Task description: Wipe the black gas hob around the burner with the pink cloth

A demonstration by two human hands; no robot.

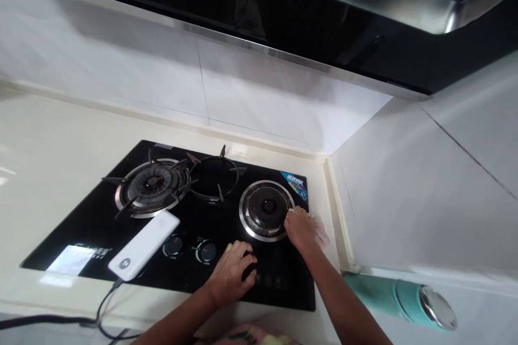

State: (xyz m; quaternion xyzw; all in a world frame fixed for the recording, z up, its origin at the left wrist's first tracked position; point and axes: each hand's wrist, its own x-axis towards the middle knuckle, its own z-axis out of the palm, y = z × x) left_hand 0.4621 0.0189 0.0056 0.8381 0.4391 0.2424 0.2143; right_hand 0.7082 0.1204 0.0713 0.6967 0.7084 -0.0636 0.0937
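Note:
A black glass gas cooktop (pixel 162 259) lies in front of me. My right hand (pixel 300 229) is closed on a thin whitish wipe (pixel 320 229), part of it sticking out on the far side of the hand. The fingers press at the right edge of the right burner (pixel 267 209), whose metal ring is bare of a pan support. My left hand (pixel 233 275) lies on the glass near the front edge, right of a control knob (pixel 208 250), with its fingers apart and bent. It holds nothing that I can see.
A loose pan support (pixel 213 200) sits between the burners; the left burner (pixel 154 183) has its own. A white device (pixel 144 245) with a cable lies across the front left. A range hood (pixel 226 16) hangs above. A teal bottle (pixel 399 299) is at the right.

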